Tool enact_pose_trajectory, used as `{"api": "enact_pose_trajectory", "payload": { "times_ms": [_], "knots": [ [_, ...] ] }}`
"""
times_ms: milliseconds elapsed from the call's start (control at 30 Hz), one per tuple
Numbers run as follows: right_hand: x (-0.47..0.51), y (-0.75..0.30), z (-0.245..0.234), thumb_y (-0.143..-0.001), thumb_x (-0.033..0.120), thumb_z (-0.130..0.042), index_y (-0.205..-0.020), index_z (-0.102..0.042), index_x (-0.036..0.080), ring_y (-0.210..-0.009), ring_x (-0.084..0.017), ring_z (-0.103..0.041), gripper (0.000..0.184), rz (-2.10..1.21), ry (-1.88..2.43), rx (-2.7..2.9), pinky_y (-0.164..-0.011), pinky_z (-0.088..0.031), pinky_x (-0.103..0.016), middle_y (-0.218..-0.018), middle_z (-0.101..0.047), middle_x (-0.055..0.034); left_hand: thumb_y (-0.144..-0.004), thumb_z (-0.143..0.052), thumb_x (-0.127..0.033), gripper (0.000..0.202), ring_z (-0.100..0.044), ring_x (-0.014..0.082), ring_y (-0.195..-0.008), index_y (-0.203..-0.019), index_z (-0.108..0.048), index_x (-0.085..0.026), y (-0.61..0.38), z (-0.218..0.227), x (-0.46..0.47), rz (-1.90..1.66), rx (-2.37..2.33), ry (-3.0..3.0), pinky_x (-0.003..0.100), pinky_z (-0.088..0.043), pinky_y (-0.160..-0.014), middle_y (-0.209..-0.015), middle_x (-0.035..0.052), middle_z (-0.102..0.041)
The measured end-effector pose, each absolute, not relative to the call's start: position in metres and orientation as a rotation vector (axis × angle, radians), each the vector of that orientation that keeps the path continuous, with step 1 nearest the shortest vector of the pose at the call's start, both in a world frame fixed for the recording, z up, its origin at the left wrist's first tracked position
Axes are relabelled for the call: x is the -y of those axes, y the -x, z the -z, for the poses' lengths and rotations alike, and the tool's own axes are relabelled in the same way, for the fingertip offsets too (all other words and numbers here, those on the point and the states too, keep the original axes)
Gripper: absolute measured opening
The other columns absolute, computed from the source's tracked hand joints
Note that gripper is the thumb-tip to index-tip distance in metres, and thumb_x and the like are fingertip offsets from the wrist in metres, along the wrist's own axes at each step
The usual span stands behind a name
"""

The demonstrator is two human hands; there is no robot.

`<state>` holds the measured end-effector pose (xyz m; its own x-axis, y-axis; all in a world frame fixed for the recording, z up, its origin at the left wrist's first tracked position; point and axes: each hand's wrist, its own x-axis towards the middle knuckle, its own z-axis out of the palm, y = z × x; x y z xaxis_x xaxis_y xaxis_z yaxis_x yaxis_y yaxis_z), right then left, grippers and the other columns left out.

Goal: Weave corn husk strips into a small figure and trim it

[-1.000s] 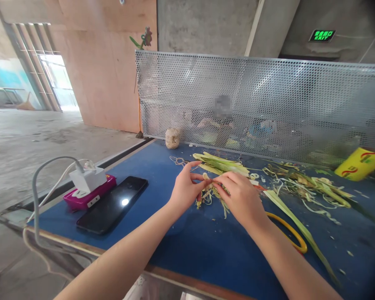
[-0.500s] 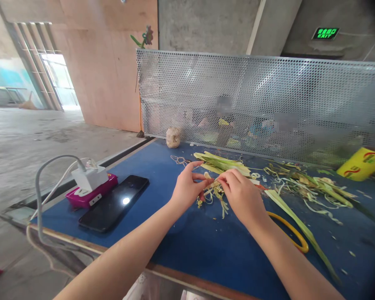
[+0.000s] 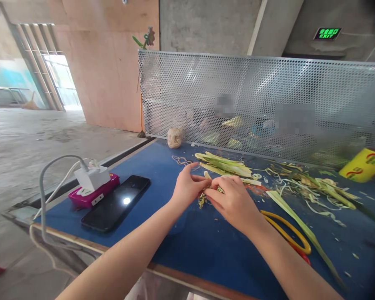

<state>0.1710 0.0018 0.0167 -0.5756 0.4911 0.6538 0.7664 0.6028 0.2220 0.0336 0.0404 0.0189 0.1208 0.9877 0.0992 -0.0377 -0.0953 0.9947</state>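
My left hand and my right hand meet over the blue table, fingers pinched together on a small bundle of pale green leaf strips. Frayed strip ends hang out below the left fingers. Just beyond the hands lies a stack of long green leaves. A single long leaf runs down to the right of my right forearm.
A black phone and a pink box with a white charger lie at the left. Orange-handled scissors lie under my right forearm. Leaf scraps, a yellow packet, a twine ball and a perforated metal screen stand behind.
My right hand has slid slightly left and nearer, closing tighter against the left hand over the strips. The dangling strip ends are now mostly covered.
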Motion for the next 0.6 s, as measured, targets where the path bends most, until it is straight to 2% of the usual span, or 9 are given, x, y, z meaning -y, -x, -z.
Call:
{"api": "enact_pose_trajectory", "payload": {
  "times_ms": [300, 467, 600],
  "knots": [
    [-0.002, -0.164, -0.014, -0.082, 0.011, -0.049, -0.067, -0.058, 0.018, -0.063, -0.014, -0.047, 0.019, 0.962, 0.946, 2.245, -0.068, -0.03, -0.033, -0.063, -0.056, -0.001, -0.062, -0.065, -0.011, 0.072, -0.037, 0.0021, -0.03, -0.126, -0.035, -0.01, -0.035, -0.018, -0.038, -1.217, -1.043, -1.309, 0.017, -0.032, -0.031, -0.064, -0.0009, -0.064],
    [-0.005, -0.174, -0.015, -0.082, 0.013, -0.052, -0.073, -0.058, 0.019, -0.072, -0.015, -0.055, 0.012, 0.557, 0.902, 2.076, -0.072, -0.038, -0.032, -0.075, -0.063, -0.0027, -0.063, -0.068, -0.017, 0.07, -0.036, 0.0019, -0.028, -0.125, -0.035, -0.01, -0.034, -0.018, -0.038, -1.253, -1.036, -1.331, 0.017, -0.03, -0.028, -0.068, 0.0005, -0.064],
    [-0.011, -0.182, -0.015, -0.08, 0.016, -0.055, -0.074, -0.057, 0.02, -0.073, -0.016, -0.057, 0.008, 0.212, 0.911, 1.933, -0.067, -0.044, -0.029, -0.074, -0.062, -0.0026, -0.064, -0.069, -0.017, 0.069, -0.037, 0.0017, -0.029, -0.124, -0.036, -0.011, -0.034, -0.02, -0.036, -1.259, -1.037, -1.354, 0.017, -0.031, -0.028, -0.067, -0.0003, -0.063]
  ]
}}
